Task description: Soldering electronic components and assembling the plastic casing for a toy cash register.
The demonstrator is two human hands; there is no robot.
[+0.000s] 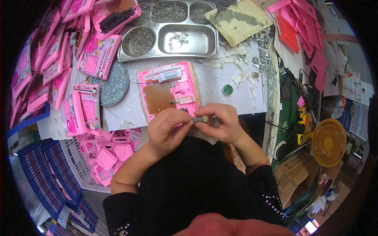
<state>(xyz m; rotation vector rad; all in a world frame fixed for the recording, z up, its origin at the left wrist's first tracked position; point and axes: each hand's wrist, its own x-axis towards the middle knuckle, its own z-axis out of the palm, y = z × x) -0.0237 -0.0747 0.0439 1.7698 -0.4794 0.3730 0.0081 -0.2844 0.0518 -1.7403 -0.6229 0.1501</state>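
Hands meet at centre: left hand (167, 128) and right hand (220, 124) both pinch a small grey cylindrical part (201, 118) between closed fingertips. At twelve o'clock of them an open pink toy casing (169, 90) lies on the worktop (220, 84), brown board exposed. Judged unfinished: part not yet seated, casing unclosed. Finished-looking pink units (84, 112) lie at nine o'clock.

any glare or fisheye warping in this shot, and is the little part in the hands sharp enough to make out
Head view: strong fisheye, black corners, and the pale worktable edges bow toward the rim; ceiling light glares off the steel compartment tray; light is otherwise even, with soft shadows; the small grey cylindrical part pinched between left hand and right hand is too small and soft for detail.
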